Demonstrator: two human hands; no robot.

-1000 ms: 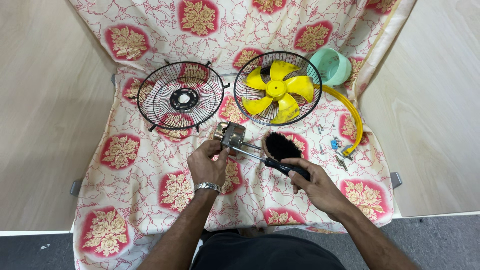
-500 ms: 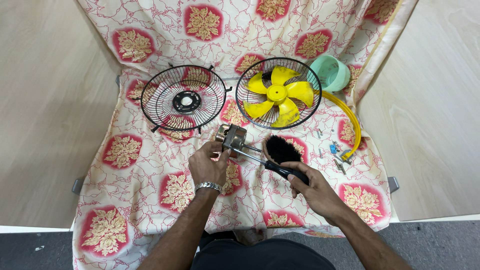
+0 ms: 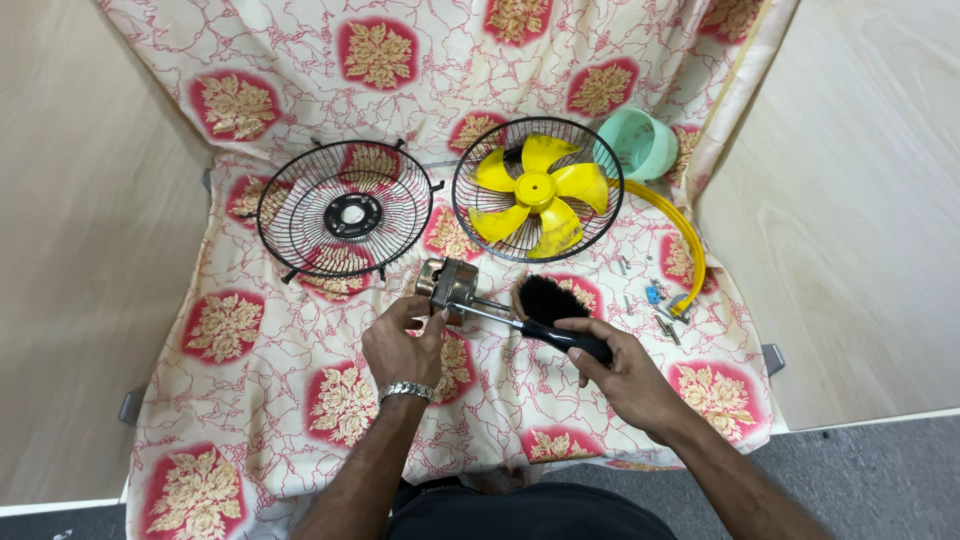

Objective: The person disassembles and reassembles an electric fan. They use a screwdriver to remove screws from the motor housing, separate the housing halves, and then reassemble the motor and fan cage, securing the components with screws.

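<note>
My left hand [image 3: 403, 341], with a metal watch on the wrist, grips a small metal fan motor [image 3: 449, 284] above the patterned cloth [image 3: 250, 400]. A screwdriver [image 3: 540, 331] with a black handle is in my right hand [image 3: 625, 375], its thin metal shaft reaching to the motor's side. A black brush [image 3: 550, 299] lies on the cloth just behind the screwdriver.
A black wire fan guard [image 3: 340, 210] lies flat at the left. A second guard [image 3: 537, 188] holds a yellow fan blade [image 3: 538, 190]. A mint green cup [image 3: 640, 143], a yellow curved ring [image 3: 685, 245] and several loose screws [image 3: 662, 322] sit at the right.
Both hands stay on the motor and screwdriver with little shift. The view has tilted slightly, so everything sits a bit lower in the frame.
</note>
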